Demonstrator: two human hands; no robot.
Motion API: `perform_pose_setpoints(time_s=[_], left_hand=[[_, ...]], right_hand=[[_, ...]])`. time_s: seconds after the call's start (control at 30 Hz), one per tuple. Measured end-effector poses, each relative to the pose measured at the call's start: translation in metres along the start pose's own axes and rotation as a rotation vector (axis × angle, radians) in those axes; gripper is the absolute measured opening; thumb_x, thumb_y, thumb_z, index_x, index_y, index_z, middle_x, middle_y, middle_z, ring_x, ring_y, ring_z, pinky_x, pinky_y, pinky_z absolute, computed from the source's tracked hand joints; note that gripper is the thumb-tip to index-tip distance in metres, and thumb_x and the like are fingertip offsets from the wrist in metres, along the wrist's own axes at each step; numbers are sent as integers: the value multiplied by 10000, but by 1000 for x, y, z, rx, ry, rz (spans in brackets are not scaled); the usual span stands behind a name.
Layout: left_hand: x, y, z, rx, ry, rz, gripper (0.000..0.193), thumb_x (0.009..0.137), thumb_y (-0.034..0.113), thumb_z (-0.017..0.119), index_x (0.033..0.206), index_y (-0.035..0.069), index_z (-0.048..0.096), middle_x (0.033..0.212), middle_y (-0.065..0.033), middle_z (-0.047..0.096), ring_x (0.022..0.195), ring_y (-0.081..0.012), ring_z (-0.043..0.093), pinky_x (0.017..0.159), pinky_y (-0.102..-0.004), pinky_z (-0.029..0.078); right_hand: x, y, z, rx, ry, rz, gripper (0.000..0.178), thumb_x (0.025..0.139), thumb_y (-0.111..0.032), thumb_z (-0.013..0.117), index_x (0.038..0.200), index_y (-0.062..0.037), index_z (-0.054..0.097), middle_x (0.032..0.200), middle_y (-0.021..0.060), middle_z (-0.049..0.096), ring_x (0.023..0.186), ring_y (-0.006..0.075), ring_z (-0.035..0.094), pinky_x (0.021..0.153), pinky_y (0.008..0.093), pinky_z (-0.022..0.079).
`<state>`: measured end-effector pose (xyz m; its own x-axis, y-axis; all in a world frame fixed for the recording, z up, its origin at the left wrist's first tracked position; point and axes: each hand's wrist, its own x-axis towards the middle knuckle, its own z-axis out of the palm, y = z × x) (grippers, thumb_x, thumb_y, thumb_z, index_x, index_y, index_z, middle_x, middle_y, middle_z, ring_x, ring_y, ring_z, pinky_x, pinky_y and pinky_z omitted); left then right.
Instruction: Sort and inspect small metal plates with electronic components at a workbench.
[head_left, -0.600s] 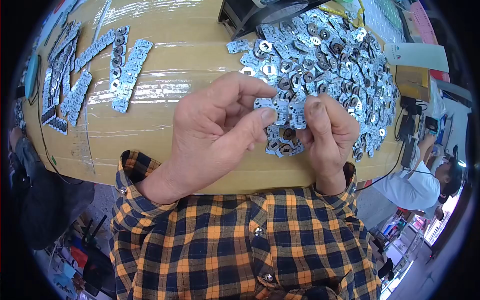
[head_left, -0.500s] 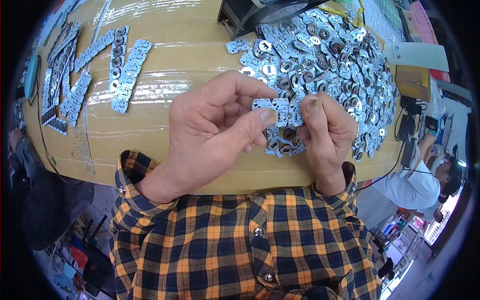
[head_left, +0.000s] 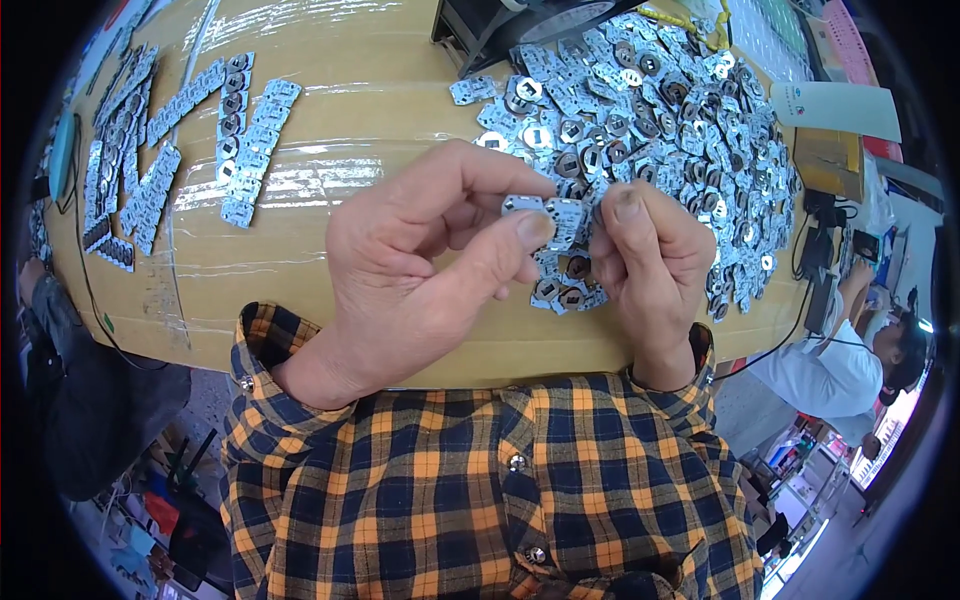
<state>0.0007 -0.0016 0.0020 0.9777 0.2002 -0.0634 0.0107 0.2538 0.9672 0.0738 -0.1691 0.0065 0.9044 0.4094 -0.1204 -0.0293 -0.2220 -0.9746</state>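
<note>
Bare left hand (head_left: pixel 425 255) and bare right hand (head_left: pixel 655 255) pinch a short strip of pale-blue, flat, squarish circuit boards (head_left: pixel 567 222)
The strip lies between the hands, its long axis running roughly left to right; the left thumb and index finger clamp its left end, and the right thumb, pressed to a curled index finger, closes over its right end, so neither hand is clearly nearer. Behind it spreads a loose heap of pale-blue boards with round metallic discs (head_left: pixel 650 130) on a tan, tape-covered tabletop (head_left: pixel 350 120). The fingertips cover both ends, the strip's underside is hidden, and its right edge is hard to tell from the heap
</note>
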Motion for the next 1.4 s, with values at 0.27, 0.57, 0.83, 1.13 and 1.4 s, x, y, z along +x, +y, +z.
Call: perform_pose_setpoints(time_s=[0.27,0.57,0.83,1.13,1.4], left_hand=[[0,0,-2,-152,-94,-112,178,890,24,622,1051,-51,610,782,-70,648,646,-91,631,529,-198,506],[1,-3,-5,-148,-107,-94,160,886,28,631,1029,-42,624,754,-63,649,617,-76,618,519,-183,495],[-1,-5,-3,-145,-116,-88,174,890,36,628,1040,-52,620,796,-79,656,660,-82,629,532,-191,512],[3,-5,-8,-425,-201,-210,182,899,46,609,1057,-45,609,834,-104,646,645,-114,652,489,-226,545],[3,-6,-7,-376,-151,-185,188,901,24,592,1071,-57,599,847,-117,636,667,-141,659,522,-248,555]], right_hand=[[1,1,-6,-140,-262,-344,274,961,-164,547,783,21,642,584,26,560,470,62,490,433,212,366],[-4,-4,-4,30,-214,-181,246,943,-141,570,769,20,636,582,31,574,471,69,516,431,215,379],[5,11,-6,-238,-263,-482,255,932,-173,576,754,9,584,578,26,547,445,77,498,429,219,359],[-1,2,-3,605,-476,275,312,980,-197,498,737,-3,519,520,24,475,376,74,391,356,217,320],[2,6,-1,885,-457,313,318,994,-190,468,735,-7,478,525,24,437,371,55,354,332,209,304]])
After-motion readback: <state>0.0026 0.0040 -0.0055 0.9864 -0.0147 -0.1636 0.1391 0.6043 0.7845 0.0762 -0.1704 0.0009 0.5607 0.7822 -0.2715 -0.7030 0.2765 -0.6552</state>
